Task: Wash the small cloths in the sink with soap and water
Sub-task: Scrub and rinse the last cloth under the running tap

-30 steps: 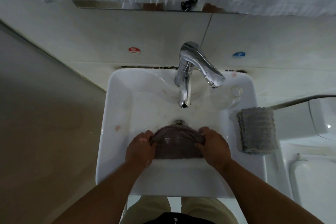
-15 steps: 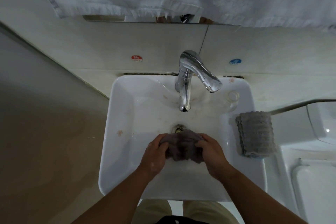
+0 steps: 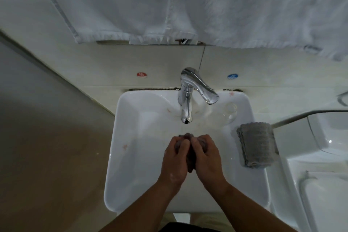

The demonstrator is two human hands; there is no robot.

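Two hands (image 3: 176,158) (image 3: 206,158) bunched one cloth (image 3: 190,165); second cloth (image 3: 257,145) aside.

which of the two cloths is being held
The dark cloth, bunched between the left hand and right hand over the sink; the folded grey cloth lies untouched on the right rim.
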